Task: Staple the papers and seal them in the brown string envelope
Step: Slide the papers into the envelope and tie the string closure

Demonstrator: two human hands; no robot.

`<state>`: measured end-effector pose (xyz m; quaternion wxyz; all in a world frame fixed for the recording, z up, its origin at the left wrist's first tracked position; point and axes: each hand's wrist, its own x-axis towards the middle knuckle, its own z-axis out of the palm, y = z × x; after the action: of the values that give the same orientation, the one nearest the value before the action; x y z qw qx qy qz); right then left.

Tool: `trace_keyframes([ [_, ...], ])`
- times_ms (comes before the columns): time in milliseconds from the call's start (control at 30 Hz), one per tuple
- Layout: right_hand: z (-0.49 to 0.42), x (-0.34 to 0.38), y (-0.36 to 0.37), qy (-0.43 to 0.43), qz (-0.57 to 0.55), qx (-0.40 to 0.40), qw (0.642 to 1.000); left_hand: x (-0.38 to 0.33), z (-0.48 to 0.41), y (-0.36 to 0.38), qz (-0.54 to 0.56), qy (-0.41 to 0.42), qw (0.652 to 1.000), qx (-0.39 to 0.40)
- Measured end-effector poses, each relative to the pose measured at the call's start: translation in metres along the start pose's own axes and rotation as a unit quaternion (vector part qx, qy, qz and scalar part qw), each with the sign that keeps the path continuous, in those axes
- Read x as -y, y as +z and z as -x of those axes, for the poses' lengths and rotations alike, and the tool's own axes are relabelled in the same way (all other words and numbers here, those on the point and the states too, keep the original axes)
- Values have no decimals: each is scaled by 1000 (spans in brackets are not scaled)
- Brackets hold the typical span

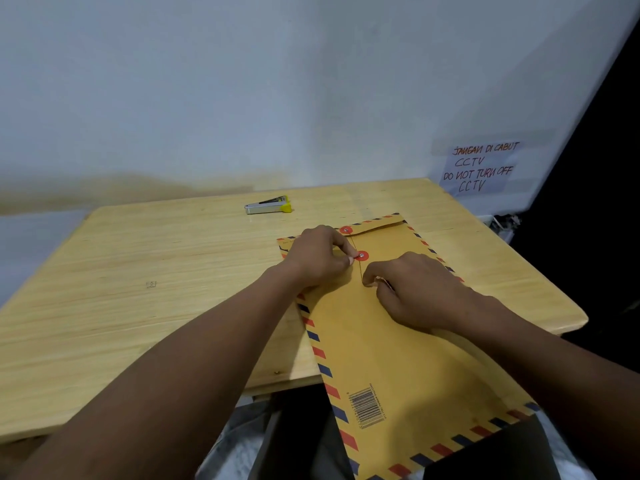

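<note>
The brown paper envelope (pixel 398 358), edged in red-and-blue stripes, lies with its long axis 11-to-5 o'clock and flap at 11, left hand (pixel 322 258) fingers pinching its red button (pixel 362 255), right hand (pixel 412 292) fingers pinching the thin string (pixel 360 271).

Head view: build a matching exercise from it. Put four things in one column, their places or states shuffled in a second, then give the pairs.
Column A
1. stapler
2. envelope
3. right hand
4. note

Column B
a. on the wall, right of the table
b. pinching the string
c. on the table's far side, untouched
d. flat on the table, near end overhanging the edge

Pairs: 1-c; 2-d; 3-b; 4-a
</note>
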<state>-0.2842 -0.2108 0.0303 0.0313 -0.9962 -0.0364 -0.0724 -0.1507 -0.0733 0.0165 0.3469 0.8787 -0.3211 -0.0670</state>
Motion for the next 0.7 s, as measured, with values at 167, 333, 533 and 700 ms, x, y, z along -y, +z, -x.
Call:
trace_keyframes([
  [167,1,-11,5,6,3,-54,999,-1,2,1,-26,14,1000,-6],
  [333,11,-45,12,79,4,-74,994,-1,1,5,-55,10,998,-2],
  [533,25,-65,16,90,63,-75,991,-2,0,6,-84,20,996,3],
  [700,22,-54,6,47,186,-1,981,0,1,6,-97,34,995,16],
])
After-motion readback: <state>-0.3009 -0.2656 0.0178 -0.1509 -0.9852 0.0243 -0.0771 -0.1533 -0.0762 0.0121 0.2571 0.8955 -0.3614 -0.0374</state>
